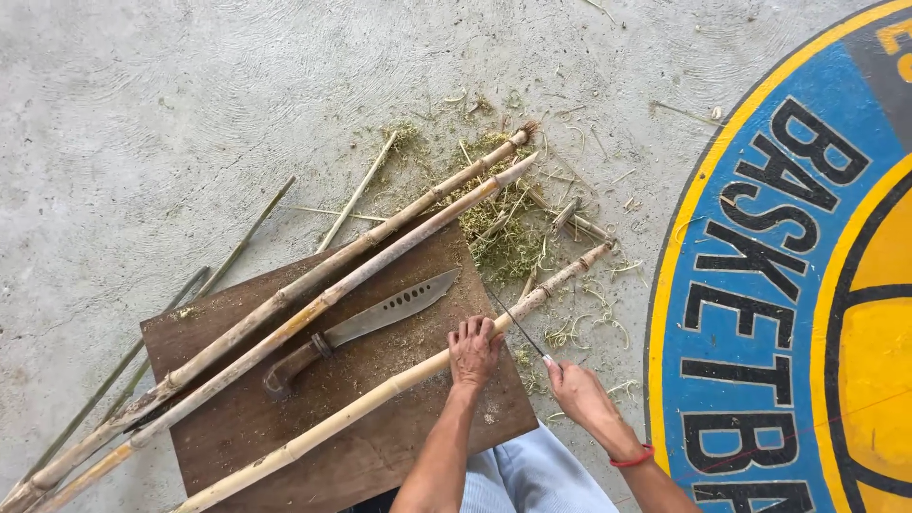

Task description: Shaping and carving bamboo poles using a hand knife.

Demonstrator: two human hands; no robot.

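A long bamboo stick lies slanted across a brown wooden board on the grey concrete floor. The stick is pale yellow and smooth, with darker rings at its joints. Its far end sticks out past the board and looks rougher and browner there. Its near end runs off toward the bottom left.

The left hand presses down on the stick at the board's right edge. Its grip is closed over the stick, fingers curled on top. The right hand is just to the right of it, off the board. Its grip is closed around the handle of a thin knife. The dark, narrow blade points up and left and touches the stick just past the left hand. A red band is on the right wrist.

Two more bamboo sticks lie side by side across the board, higher up. Between them and the held stick rests a big knife with a wide grey blade with holes in it and a brown handle. Green and yellow shavings are scattered on the floor beyond the board. Thin green stems lie on the left. A big painted circle in blue, yellow and black covers the floor on the right.
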